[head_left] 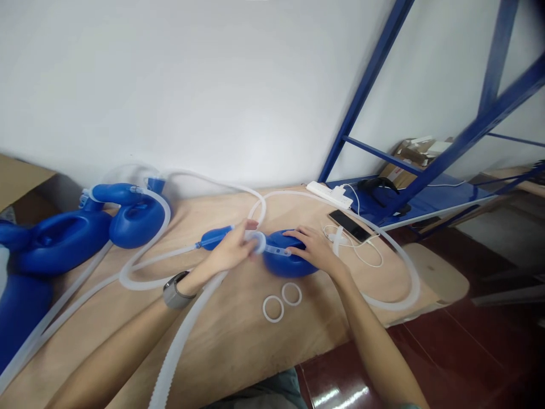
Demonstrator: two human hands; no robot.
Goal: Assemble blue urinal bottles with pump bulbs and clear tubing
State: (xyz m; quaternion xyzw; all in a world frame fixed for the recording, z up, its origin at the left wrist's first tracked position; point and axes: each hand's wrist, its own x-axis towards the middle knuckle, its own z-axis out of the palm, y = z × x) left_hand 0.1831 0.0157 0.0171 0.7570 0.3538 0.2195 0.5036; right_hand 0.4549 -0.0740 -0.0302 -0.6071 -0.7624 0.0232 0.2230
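Observation:
A blue plastic bottle [283,266] with a handle lies on the table in front of me, its neck end toward the left. My right hand [309,247] grips it from the right, with fingers over the handle and a translucent strap with small holes. At the bottle's mouth my left hand [235,247], wearing a watch, has its fingers closed on a translucent white cap [259,243]. The fingertips there are blurred. Beside that hand lies a blue bulb-shaped piece [214,238] joined to a clear tube. Two white rings [273,309] rest just below the bottle.
More blue bottles [138,224] stand on the left, with long translucent hoses [183,335] looping over the table [238,341]. A phone [349,225] with a white cable and a power strip [329,195] lie at the right. Beyond rises a blue metal frame [366,85], and a stool [438,272] stands below.

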